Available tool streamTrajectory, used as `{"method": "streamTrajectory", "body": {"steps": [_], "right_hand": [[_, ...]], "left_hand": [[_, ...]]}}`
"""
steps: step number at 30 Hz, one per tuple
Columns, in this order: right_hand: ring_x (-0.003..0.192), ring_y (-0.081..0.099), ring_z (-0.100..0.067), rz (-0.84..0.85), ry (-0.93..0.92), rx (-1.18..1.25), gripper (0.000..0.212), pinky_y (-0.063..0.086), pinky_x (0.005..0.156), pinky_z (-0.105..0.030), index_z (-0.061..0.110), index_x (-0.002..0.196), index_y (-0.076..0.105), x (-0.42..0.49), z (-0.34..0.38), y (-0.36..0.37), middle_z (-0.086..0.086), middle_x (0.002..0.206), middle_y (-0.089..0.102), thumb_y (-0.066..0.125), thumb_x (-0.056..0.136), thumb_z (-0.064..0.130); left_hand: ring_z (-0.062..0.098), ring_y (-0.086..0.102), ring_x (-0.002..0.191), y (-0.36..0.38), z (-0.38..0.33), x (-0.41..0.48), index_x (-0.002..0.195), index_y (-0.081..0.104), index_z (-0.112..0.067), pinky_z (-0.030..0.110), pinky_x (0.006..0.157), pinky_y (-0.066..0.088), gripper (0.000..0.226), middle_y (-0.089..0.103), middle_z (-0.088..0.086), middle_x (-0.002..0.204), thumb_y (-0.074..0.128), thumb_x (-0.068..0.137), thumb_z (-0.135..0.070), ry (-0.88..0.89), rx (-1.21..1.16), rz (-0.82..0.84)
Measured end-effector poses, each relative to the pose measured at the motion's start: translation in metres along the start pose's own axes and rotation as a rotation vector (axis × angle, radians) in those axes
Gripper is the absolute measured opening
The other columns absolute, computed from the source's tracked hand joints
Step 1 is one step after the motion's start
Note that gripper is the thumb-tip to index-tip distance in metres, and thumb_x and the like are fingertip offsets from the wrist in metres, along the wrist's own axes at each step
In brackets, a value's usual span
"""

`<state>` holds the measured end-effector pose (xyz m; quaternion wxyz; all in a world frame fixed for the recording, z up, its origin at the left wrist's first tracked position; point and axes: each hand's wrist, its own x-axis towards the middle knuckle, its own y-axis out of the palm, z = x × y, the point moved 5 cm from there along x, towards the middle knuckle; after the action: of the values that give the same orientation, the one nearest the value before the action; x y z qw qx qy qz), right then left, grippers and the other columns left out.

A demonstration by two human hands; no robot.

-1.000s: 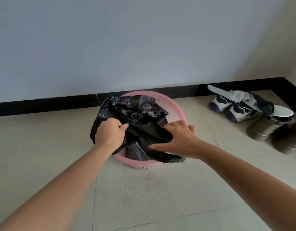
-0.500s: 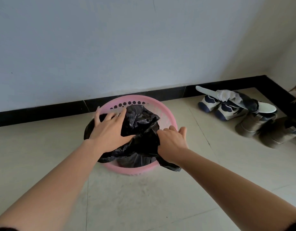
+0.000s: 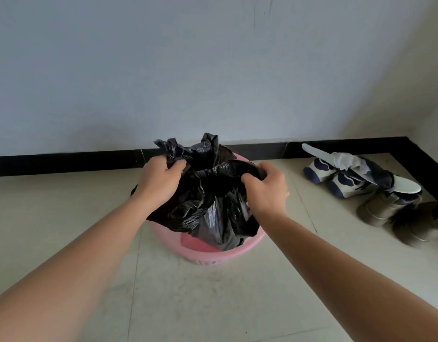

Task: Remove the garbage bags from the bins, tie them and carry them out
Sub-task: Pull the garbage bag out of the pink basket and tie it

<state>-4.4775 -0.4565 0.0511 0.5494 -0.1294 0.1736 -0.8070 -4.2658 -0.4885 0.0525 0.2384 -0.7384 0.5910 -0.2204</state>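
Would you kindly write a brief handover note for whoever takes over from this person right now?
Left hand grips one bunched corner of the black garbage bag.
Right hand grips the opposite edge.
The bag's lower part sits inside the pink bin on the floor by the wall; shoes lie to the right.
Done: the bag's rim is gathered off the bin.
Left: lift it out, tie it, carry it out; no knot shows.

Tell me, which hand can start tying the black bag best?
Probably the left hand: it grips the bunched top of the garbage bag, with loose ends sticking up. The right hand grips only a side fold, above the pink bin.
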Motion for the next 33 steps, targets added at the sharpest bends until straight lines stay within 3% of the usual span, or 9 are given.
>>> {"method": "streamTrajectory", "body": {"steps": [2,4,7,9,14,18,24,29,33], "right_hand": [[0.068,0.035,-0.022,-0.025,-0.024,0.153,0.019,0.035,0.064,-0.036,0.022,0.057,0.038,0.001,0.019,-0.001,0.01,0.046,0.036,0.053,0.068,0.016],[0.063,0.033,-0.018,-0.024,-0.073,0.261,0.016,0.031,0.057,-0.035,0.021,0.058,0.039,0.003,0.048,0.0,0.011,0.046,0.035,0.053,0.065,0.018],[0.06,0.031,-0.015,0.008,-0.181,0.434,0.014,0.031,0.057,-0.033,0.017,0.061,0.043,0.002,0.104,0.008,0.009,0.052,0.034,0.055,0.066,0.01],[0.061,0.032,-0.016,0.032,-0.226,0.49,0.014,0.031,0.057,-0.031,0.015,0.061,0.043,-0.003,0.137,0.014,0.004,0.056,0.035,0.055,0.066,0.008],[0.061,0.031,-0.016,0.129,-0.279,0.622,0.025,0.028,0.053,-0.027,0.015,0.06,0.038,-0.017,0.195,0.039,0.003,0.057,0.032,0.055,0.071,0.0],[0.058,0.03,-0.016,0.215,-0.275,0.65,0.031,0.028,0.053,-0.025,0.017,0.056,0.036,-0.031,0.213,0.085,0.007,0.053,0.031,0.054,0.073,-0.002],[0.062,0.032,-0.018,0.358,-0.3,0.489,0.017,0.03,0.057,-0.031,0.013,0.063,0.04,-0.061,0.2,0.161,0.005,0.057,0.033,0.056,0.068,0.008],[0.062,0.034,-0.02,0.456,-0.375,0.13,0.021,0.033,0.072,-0.035,0.021,0.062,0.037,-0.077,0.157,0.216,0.008,0.056,0.035,0.057,0.066,0.019],[0.065,0.042,-0.018,0.523,-0.398,-0.215,0.012,0.027,0.08,-0.033,0.017,0.072,0.049,-0.08,0.11,0.244,0.005,0.063,0.047,0.061,0.075,0.015]], "left_hand": [[0.02,0.051,0.061,-0.023,-0.011,-0.007,0.073,0.058,-0.002,0.03,0.057,0.037,0.035,0.054,0.008,0.068,0.056,0.09,-0.033,-0.148,-0.241,-0.046],[0.019,0.056,0.063,-0.048,-0.018,-0.011,0.07,0.059,-0.013,0.027,0.059,0.041,0.029,0.058,0.003,0.069,0.059,0.086,-0.037,-0.247,-0.397,-0.104],[0.023,0.064,0.067,-0.09,-0.026,-0.014,0.071,0.065,-0.017,0.028,0.064,0.048,0.019,0.063,0.002,0.068,0.063,0.08,-0.033,-0.284,-0.635,-0.183],[0.018,0.061,0.055,-0.119,-0.033,-0.017,0.07,0.064,-0.016,0.022,0.055,0.047,0.015,0.059,0.0,0.06,0.062,0.081,-0.025,-0.267,-0.75,-0.228],[0.012,0.059,0.046,-0.198,-0.041,-0.028,0.07,0.063,-0.016,0.014,0.046,0.045,0.014,0.058,-0.006,0.05,0.061,0.082,-0.022,-0.18,-0.754,-0.4],[0.014,0.065,0.059,-0.246,0.001,-0.041,0.076,0.063,-0.018,0.021,0.053,0.052,0.012,0.065,-0.003,0.065,0.064,0.08,-0.03,-0.217,-0.749,-0.593],[0.017,0.061,0.075,-0.265,0.079,-0.062,0.069,0.053,-0.021,0.032,0.075,0.052,0.019,0.059,-0.005,0.072,0.063,0.081,-0.032,-0.334,-0.64,-0.774],[0.021,0.061,0.078,-0.248,0.152,-0.072,0.072,0.059,-0.012,0.031,0.069,0.046,0.025,0.064,0.005,0.077,0.059,0.085,-0.035,-0.393,-0.383,-0.662],[0.029,0.061,0.081,-0.219,0.206,-0.089,0.088,0.065,0.0,0.034,0.07,0.042,0.036,0.067,0.015,0.084,0.058,0.089,-0.035,-0.478,-0.189,-0.527]]}}
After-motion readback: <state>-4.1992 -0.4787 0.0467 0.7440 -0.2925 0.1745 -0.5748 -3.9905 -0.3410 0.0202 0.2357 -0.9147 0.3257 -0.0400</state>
